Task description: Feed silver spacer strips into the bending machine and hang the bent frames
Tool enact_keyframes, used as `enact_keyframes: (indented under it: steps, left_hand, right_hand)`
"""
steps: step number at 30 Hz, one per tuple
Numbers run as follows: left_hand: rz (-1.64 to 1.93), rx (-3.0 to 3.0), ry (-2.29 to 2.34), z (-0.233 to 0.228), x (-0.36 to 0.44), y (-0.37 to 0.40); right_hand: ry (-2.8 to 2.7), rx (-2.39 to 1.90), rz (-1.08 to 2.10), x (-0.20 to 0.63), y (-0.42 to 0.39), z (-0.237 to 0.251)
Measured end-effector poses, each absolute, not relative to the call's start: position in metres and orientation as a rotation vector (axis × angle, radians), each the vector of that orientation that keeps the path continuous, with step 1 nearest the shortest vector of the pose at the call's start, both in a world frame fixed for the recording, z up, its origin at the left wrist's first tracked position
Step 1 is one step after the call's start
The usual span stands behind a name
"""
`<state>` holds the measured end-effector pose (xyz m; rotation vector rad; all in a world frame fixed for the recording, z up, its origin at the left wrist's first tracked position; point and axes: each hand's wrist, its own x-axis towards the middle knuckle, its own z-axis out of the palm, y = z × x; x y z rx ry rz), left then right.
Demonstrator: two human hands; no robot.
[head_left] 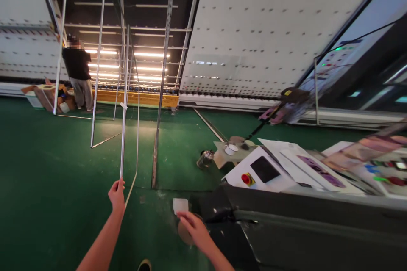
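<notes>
My left hand [117,194] is wrapped round the lower part of a thin metal pole [124,135], which rises almost upright and carries a small white tag partway up. Lower and to the right, my right hand [194,228] has its fingers stretched out. Its fingertips overlap the edge of a small white square piece [180,205]; whether they touch it I cannot tell. Below those fingers is a round brownish thing [185,233], partly hidden. Other slim metal uprights [99,59] stand beyond and left of the pole.
A person [77,67] stands at the far left beside cardboard boxes [52,95]. Rightward are a dark machine body [302,216], a white control panel [259,171] with a red knob, and a blurred arm [365,150]. A metal flask [205,159] stands on the green floor [47,178].
</notes>
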<state>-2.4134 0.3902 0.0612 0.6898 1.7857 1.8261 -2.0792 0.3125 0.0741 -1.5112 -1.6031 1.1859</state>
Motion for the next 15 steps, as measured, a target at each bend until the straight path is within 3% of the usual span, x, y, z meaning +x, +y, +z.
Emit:
enact_keyframes:
  steps: [7,15]
  left_hand:
    - [1.551,0.741,1.865,0.041,-2.433,0.359]
    - [1.298,0.773,1.826,0.005,-2.424,0.459]
  right_hand:
    - [-1.831,-1.394,1.409,-2.153,0.351,0.055]
    - [-1.669,-1.669,1.433,-2.119,0.262,-0.03]
